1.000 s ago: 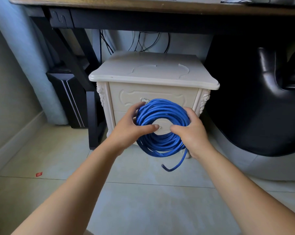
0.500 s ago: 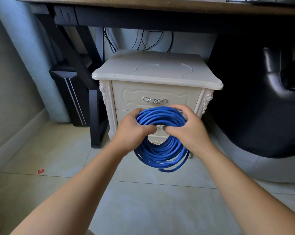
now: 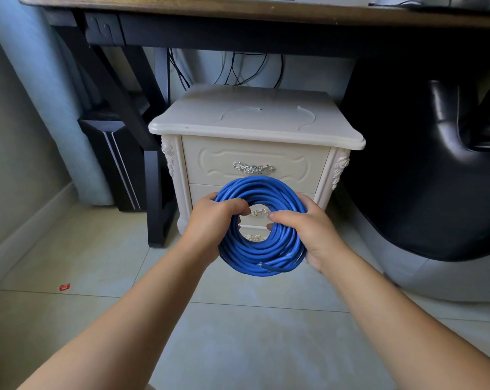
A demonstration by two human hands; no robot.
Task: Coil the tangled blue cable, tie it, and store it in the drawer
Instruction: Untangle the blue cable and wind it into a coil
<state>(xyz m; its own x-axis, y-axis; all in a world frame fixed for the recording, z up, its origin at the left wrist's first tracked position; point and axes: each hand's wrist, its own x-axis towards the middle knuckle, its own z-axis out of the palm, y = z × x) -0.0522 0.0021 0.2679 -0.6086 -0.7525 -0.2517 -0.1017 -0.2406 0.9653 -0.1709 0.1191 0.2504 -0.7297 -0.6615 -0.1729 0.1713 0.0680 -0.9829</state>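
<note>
The blue cable (image 3: pixel 259 257) is wound into a thick round coil that I hold up in front of a cream nightstand (image 3: pixel 255 122). My left hand (image 3: pixel 210 223) grips the coil's left side, thumb reaching through the middle hole. My right hand (image 3: pixel 308 232) grips the right side, fingers curled over the strands. A loose cable end lies along the coil's lower edge. The upper drawer (image 3: pixel 210 161), with a silver handle (image 3: pixel 253 168), is closed. The lower drawer is mostly hidden behind the coil.
A dark wooden desk (image 3: pixel 238 12) spans overhead, its black leg (image 3: pixel 153 198) left of the nightstand. A black computer tower (image 3: pixel 111 159) stands farther left. A black chair (image 3: pixel 435 164) fills the right. Black wires hang behind. A small red scrap (image 3: pixel 64 287) lies on the tiled floor.
The dangling cable end has been drawn up against the coil's lower edge. Both hands and the coil have sunk lower before the nightstand, uncovering the upper drawer handle.
</note>
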